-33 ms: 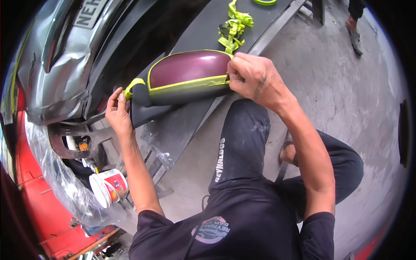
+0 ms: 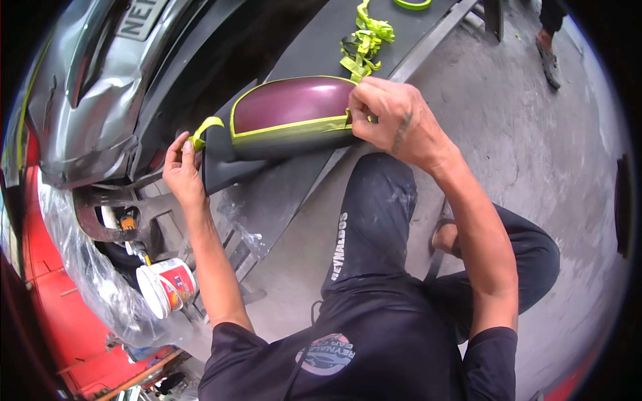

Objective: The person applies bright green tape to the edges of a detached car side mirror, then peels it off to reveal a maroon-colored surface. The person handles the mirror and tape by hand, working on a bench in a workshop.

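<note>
A car side mirror [image 2: 277, 148] lies across the bench, its glossy maroon cover [image 2: 292, 103] bordered by lime-green masking tape [image 2: 291, 131] and its lower housing black. At the mirror's left end, my left hand [image 2: 184, 175] is closed, thumb and fingertips pinching a curled strip of lime-green tape [image 2: 210, 125]. My right hand [image 2: 391, 119] is closed at the other end of the cover, fingers bent against the taped edge. A small folded tape end shows beside those fingers. Exactly what the right fingertips grip is hidden.
Crumpled lime-green tape [image 2: 366, 43] and a tape roll [image 2: 412, 4] lie farther along the dark bench [image 2: 304, 50]. A dented silver bumper [image 2: 87, 113] stands at left, above a white bucket [image 2: 155, 294] and clear plastic sheeting [image 2: 100, 291]. Another person's foot [image 2: 548, 63] is at far right.
Very little differs. My right fingers sit slightly farther left over the cover's right end, while my left hand keeps its pinch on the tape strip.
</note>
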Demonstrator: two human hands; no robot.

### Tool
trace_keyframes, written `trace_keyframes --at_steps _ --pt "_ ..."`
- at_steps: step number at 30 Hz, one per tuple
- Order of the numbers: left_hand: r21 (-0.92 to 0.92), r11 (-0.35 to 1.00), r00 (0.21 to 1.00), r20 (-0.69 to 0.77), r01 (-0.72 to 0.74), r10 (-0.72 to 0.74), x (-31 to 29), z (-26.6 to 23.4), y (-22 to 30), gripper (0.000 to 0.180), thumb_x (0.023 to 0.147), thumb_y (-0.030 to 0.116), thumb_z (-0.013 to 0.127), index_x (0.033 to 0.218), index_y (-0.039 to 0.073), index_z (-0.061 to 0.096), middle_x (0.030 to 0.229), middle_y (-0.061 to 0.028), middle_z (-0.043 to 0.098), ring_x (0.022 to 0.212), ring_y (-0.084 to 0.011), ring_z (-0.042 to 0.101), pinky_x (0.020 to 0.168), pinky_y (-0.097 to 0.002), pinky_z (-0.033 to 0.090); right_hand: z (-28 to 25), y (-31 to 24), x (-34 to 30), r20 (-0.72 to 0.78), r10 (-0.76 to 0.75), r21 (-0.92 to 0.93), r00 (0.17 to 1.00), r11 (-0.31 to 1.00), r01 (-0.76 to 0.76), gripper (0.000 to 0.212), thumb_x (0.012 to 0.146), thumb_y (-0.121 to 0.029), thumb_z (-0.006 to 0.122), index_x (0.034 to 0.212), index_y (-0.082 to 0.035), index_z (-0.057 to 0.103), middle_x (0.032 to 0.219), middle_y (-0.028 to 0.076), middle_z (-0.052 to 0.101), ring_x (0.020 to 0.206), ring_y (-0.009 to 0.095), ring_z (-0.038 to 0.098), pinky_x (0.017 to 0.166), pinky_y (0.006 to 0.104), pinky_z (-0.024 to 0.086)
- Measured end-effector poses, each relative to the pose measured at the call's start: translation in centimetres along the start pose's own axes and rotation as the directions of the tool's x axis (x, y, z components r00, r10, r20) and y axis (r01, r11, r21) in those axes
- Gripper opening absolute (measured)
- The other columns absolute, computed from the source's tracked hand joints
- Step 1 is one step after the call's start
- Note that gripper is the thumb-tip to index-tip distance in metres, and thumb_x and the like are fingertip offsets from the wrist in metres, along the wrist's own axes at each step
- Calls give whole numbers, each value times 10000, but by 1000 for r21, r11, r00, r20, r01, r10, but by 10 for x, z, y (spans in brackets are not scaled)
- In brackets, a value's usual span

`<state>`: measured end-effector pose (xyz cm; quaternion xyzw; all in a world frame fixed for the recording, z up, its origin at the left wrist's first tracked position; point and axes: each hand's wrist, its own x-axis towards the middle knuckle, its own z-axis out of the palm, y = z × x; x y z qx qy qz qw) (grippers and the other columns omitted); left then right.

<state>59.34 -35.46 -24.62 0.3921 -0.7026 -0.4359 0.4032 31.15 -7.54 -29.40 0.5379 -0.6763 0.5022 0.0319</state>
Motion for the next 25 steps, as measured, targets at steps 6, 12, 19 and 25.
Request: trace_keyframes --at_steps 6,12,19,25 --pt "179 908 893 -186 -379 410 -30 9 35 237 1074 79 613 1270 -42 667 1161 -124 699 967 -161 692 877 -290 594 -1 -50 61 137 13 318 990 946 -56 115 796 -61 644 819 50 628 700 144 632 651 227 651 659 346 527" --pt "7 964 947 191 -266 260 -89 51 73 305 1045 20 631 1347 -15 654 1227 -53 645 1122 -126 635 916 -268 550 21 -108 107 190 -82 446 978 895 -12 207 785 -142 664 829 60 679 692 182 645 652 281 657 658 377 535" --pt "-257 956 945 254 -140 207 -60 62 70 172 1093 112 574 1172 -28 636 959 -69 720 808 -127 703 764 -283 604 17 -128 120 241 -119 521 963 853 -25 224 896 -135 650 968 56 741 762 108 716 738 150 705 680 305 564" --pt "-555 823 992 -62 -122 106 -26 -9 46 170 1089 175 595 1111 11 632 983 -117 734 795 -219 748 784 -397 656 39 -80 91 162 18 394 987 916 -81 302 973 -98 631 1235 8 737 1090 139 793 906 221 782 830 293 600"
